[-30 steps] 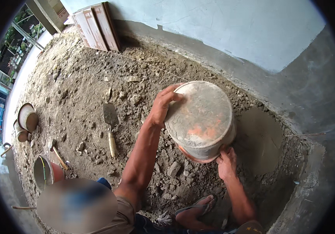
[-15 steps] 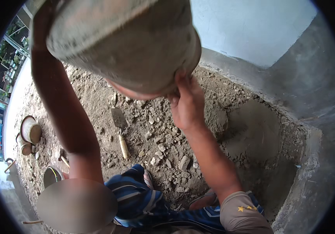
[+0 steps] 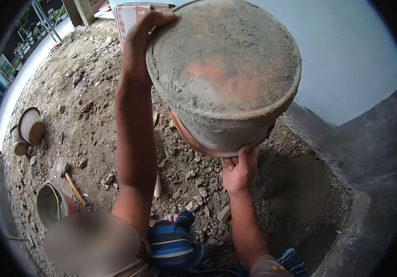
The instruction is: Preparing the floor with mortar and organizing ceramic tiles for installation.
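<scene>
Tipped over in front of me is an orange-red bucket [image 3: 226, 74] caked with grey cement, its round bottom turned up toward me. My left hand [image 3: 150, 32] grips the edge of that bottom at its upper left. Lower down, my right hand [image 3: 241, 173] is closed on the rim, thumb outside. The bucket's inside is hidden. Partly behind my left forearm lies a trowel [image 3: 157, 187] with a pale handle. Below and right of the bucket, a smooth grey patch of wet mortar [image 3: 295, 184] covers the ground by the wall.
Rubble and loose soil [image 3: 87, 111] cover the ground. To the left lie a hammer [image 3: 74, 187], a bucket [image 3: 50, 205] with a yellow handle and two tipped pails [image 3: 33, 128]. A partly plastered wall [image 3: 346, 64] bounds the right. Flat boxes [image 3: 127, 16] stand at the back.
The bucket has swung farther over and to the right, so its bottom now faces me. My left hand shows on its bottom edge, and the left forearm has shifted right across the trowel.
</scene>
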Motion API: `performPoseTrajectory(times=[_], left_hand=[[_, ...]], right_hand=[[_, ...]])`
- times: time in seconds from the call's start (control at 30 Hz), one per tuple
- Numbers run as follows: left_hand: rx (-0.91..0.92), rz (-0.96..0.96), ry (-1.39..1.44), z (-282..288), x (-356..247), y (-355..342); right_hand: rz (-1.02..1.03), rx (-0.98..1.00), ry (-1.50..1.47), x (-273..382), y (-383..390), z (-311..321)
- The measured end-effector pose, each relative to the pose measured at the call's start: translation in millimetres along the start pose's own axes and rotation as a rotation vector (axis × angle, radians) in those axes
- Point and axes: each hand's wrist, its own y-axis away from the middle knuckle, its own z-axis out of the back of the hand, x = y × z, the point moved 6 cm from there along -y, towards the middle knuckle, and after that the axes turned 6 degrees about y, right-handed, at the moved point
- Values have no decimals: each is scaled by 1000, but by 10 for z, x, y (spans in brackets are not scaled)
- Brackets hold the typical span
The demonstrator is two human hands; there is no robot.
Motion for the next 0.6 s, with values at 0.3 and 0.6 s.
performPoseTrajectory(times=[0.3, 0.6], left_hand=[[-371, 659, -188, 1169, 2051, 690], [91, -49, -135, 79, -157, 773]], right_hand=[[-473, -315, 263, -882, 489, 662], [-15, 127, 32, -528, 134, 125]])
